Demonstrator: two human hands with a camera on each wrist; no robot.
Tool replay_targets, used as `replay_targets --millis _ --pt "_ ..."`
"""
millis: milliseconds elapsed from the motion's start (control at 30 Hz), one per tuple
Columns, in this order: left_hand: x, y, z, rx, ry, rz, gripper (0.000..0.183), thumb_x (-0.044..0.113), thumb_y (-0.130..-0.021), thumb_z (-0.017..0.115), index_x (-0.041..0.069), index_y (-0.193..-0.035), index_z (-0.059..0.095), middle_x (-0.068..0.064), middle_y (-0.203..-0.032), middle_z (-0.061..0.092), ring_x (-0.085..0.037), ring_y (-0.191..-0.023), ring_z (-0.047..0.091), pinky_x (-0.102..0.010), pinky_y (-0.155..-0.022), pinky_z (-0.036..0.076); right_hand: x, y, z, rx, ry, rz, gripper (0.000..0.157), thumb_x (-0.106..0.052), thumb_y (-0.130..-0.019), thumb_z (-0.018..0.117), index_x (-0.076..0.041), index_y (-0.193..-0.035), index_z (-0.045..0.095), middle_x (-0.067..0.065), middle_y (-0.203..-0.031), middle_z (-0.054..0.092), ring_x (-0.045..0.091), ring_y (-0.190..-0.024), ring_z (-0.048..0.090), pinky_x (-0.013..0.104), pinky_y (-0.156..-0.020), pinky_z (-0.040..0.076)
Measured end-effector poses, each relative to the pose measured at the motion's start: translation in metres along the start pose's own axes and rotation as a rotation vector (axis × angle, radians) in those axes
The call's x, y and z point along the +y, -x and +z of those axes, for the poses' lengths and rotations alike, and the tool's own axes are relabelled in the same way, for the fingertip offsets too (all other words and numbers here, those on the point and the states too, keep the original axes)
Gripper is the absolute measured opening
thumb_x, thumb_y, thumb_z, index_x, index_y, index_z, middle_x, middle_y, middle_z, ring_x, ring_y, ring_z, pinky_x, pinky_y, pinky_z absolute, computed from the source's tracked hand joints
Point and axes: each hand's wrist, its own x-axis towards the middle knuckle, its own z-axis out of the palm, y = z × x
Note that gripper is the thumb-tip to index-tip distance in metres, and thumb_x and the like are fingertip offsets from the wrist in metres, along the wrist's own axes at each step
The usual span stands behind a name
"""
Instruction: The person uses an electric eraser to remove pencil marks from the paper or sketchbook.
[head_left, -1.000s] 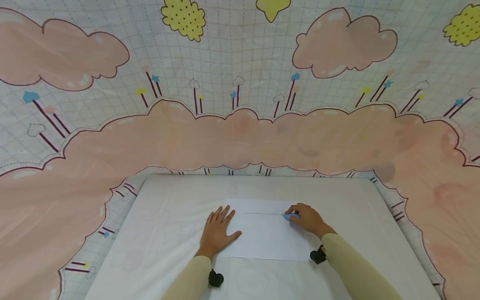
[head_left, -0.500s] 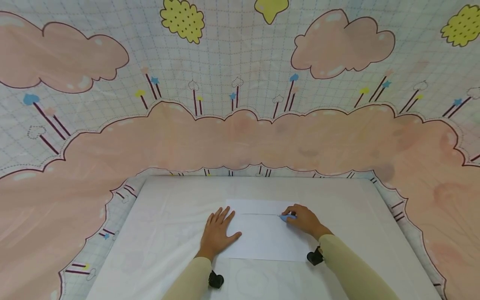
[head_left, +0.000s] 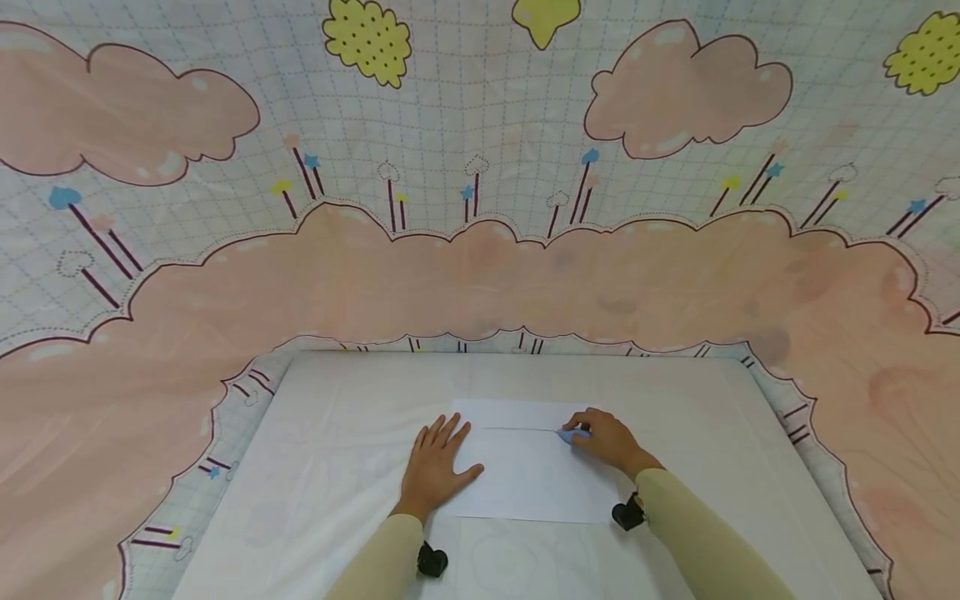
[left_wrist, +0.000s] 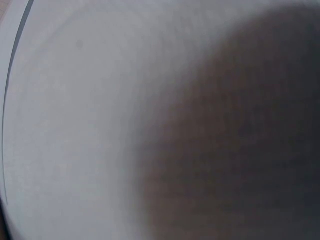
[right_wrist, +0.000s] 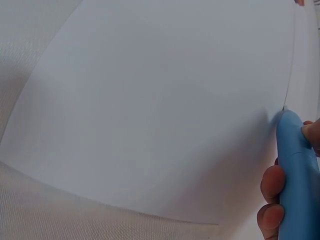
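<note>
A white sheet of paper (head_left: 540, 479) lies on the cloth-covered table with a thin dark line (head_left: 517, 428) across its upper part. My left hand (head_left: 435, 471) rests flat over the sheet's left edge, fingers spread. In the left wrist view, a dark blur fills the right side. My right hand (head_left: 613, 440) grips a blue electric eraser (right_wrist: 295, 170), thumb on one side and fingertips on the other. The eraser's small tip (right_wrist: 285, 108) meets the right end of the line. No line shows on the paper to the right of that tip.
The white cloth (head_left: 360, 392) covers the table, whose far edge runs below a patterned backdrop (head_left: 480, 283) with clouds. A paler rectangular sheet (head_left: 525, 558) with faint marks lies nearer the body. Black wrist cameras (head_left: 432, 559) sit below both wrists.
My right hand has slid slightly left with the electric eraser, and the line's right end has moved left along with the tip. My left hand has stayed in place.
</note>
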Motion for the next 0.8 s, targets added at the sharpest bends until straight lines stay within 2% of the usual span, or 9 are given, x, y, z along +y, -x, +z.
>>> replay_targets --millis 400,600,800 --pt "-0.0013 -0.0006 0.0002 0.026 -0.005 0.021 0.08 0.07 -0.086 0.052 0.023 -0.15 0.043 -0.001 -0.16 0.033 -0.028 -0.149 0.025 -0.054 -0.119 0.021 -0.0037 0.0018 -0.0042 0.002 -0.009 0.002 0.016 -0.01 -0.086 0.069 -0.016 -0.1 0.076 -0.003 -0.092 0.065 0.015 -0.083 0.054 0.036 -0.077 0.05" --pt "-0.0012 0.0005 0.0 0.043 -0.002 0.024 0.079 0.07 -0.086 0.053 0.023 -0.15 0.044 0.0 -0.159 0.034 -0.027 -0.148 0.026 -0.054 -0.119 0.022 -0.0028 -0.0016 0.0005 -0.012 -0.01 -0.006 0.016 -0.011 -0.087 0.069 -0.016 -0.101 0.075 -0.003 -0.092 0.065 0.014 -0.084 0.054 0.035 -0.078 0.05" --pt "-0.0012 0.0007 0.0002 0.036 -0.002 0.028 0.08 0.07 -0.087 0.052 0.023 -0.15 0.043 -0.001 -0.16 0.033 -0.028 -0.148 0.026 -0.055 -0.118 0.022 -0.0037 -0.0043 0.0048 -0.012 -0.026 0.021 0.015 -0.013 -0.087 0.07 -0.018 -0.1 0.076 -0.004 -0.092 0.065 0.015 -0.085 0.054 0.037 -0.082 0.051"
